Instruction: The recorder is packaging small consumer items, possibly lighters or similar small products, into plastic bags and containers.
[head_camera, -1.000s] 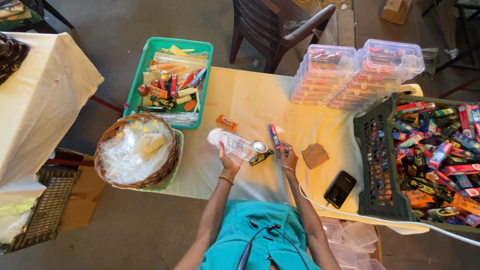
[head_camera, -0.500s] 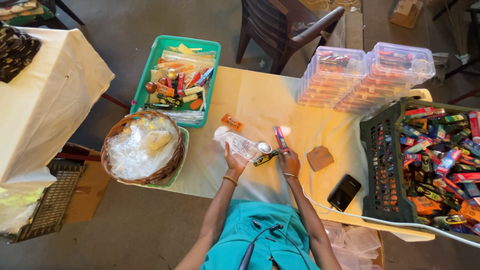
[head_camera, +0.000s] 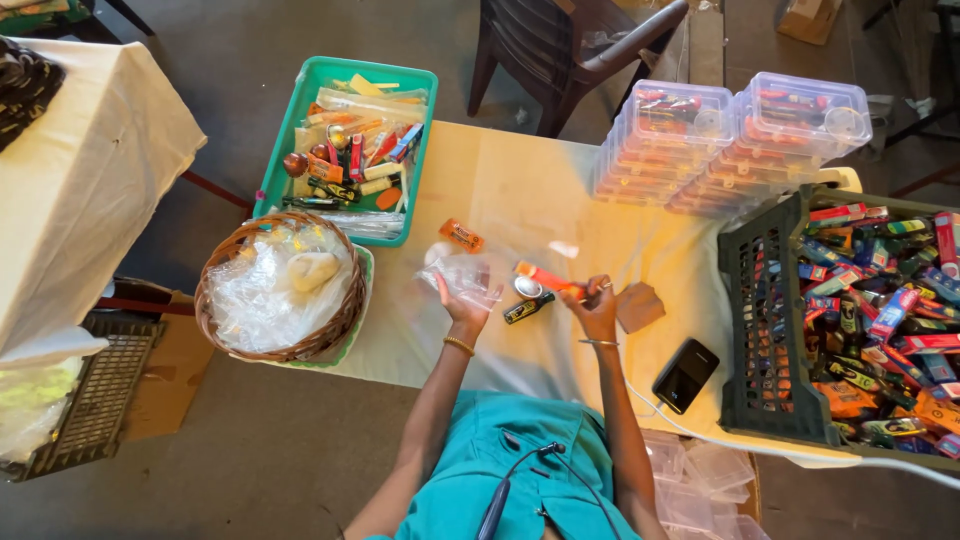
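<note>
Holding clear plastic bag, orange stick; crate of packets.

A makeshift packing workshop: right of the fingers a dark crate of small packaged goods, beyond them 2 stacks of clear boxes, concrete floor.

orange stick: tilted flatter in right hand | clear bag: seemingly lifted slightly
</note>
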